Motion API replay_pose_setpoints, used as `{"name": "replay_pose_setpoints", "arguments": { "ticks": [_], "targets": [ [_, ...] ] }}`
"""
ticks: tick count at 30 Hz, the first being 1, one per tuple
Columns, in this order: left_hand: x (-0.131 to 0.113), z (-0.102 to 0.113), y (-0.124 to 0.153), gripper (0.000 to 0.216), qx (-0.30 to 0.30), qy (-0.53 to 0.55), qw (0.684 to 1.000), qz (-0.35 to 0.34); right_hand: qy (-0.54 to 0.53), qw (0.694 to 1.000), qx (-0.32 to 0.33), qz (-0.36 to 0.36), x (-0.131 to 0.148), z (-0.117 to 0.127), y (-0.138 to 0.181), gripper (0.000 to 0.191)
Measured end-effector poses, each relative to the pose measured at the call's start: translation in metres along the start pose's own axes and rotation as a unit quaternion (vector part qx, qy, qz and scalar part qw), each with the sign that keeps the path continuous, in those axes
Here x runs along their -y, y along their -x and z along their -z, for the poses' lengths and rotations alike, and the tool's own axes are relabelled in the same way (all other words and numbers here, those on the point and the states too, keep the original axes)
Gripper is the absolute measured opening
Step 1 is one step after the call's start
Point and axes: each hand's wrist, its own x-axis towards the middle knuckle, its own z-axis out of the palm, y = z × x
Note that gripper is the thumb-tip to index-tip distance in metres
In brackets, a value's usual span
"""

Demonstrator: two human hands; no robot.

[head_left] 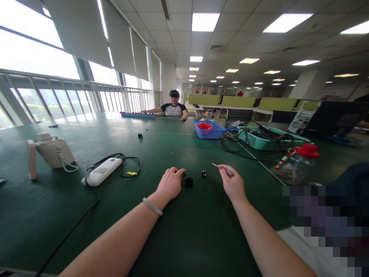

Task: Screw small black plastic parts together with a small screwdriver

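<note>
The small block (189, 182) is black, the table (184, 238) green.

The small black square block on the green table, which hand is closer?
Left. The left hand is just left of the block; the right hand, holding a slim silvery tool, is farther away to its right.

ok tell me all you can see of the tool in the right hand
The tool is pale and slim, metal by its look, narrowing to a fine tip. The right hand pinches it and hides part of it. The tip points leftward in the picture, over the green table; whether it touches isn't clear. Its exact type can't be told.
</note>
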Motion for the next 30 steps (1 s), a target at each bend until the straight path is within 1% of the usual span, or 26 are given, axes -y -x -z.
{"name": "replay_pose_setpoints", "arguments": {
  "ticks": [3, 6, 10, 12, 13, 15, 17, 20, 22, 25, 30],
  "targets": [
    [0.000, 0.001, 0.002, 0.039, 0.024, -0.031, 0.999, 0.008, 0.038, 0.998, 0.024, -0.034, -0.008, -0.002, -0.003, 0.033],
    [-0.002, 0.004, 0.004, 0.036, 0.028, -0.042, 0.999, 0.000, 0.040, 0.997, 0.048, -0.048, -0.007, -0.005, -0.001, 0.035],
    [-0.005, 0.006, 0.005, 0.032, 0.036, -0.024, 0.999, 0.020, -0.007, 0.995, 0.097, -0.023, 0.004, -0.008, 0.006, 0.034],
    [-0.007, 0.006, 0.005, 0.034, 0.033, 0.012, 0.999, 0.031, -0.048, 0.991, 0.125, -0.010, 0.011, -0.008, 0.010, 0.034],
    [-0.008, 0.006, 0.006, 0.036, 0.031, 0.036, 0.998, 0.028, -0.068, 0.989, 0.128, -0.004, 0.014, -0.008, 0.011, 0.034],
    [-0.012, 0.005, 0.006, 0.043, 0.032, 0.082, 0.996, 0.006, -0.103, 0.989, 0.108, -0.001, 0.016, -0.007, 0.013, 0.034],
    [-0.017, 0.003, 0.006, 0.051, 0.044, 0.104, 0.993, -0.025, -0.130, 0.989, 0.068, -0.008, 0.015, -0.005, 0.012, 0.032],
    [-0.025, 0.001, 0.003, 0.059, 0.066, 0.094, 0.992, -0.060, -0.161, 0.986, 0.007, -0.032, 0.008, -0.004, 0.008, 0.029],
    [-0.030, -0.001, 0.002, 0.058, 0.075, 0.076, 0.992, -0.073, -0.166, 0.985, -0.021, -0.041, 0.003, -0.005, 0.005, 0.030],
    [-0.034, 0.000, 0.004, 0.046, 0.080, 0.071, 0.990, -0.090, -0.167, 0.985, -0.024, -0.039, -0.001, -0.005, 0.003, 0.031],
    [-0.038, 0.007, 0.021, 0.015, 0.097, 0.115, 0.982, -0.111, -0.180, 0.983, -0.006, -0.037, -0.002, -0.005, 0.004, 0.028]
  ]
}}
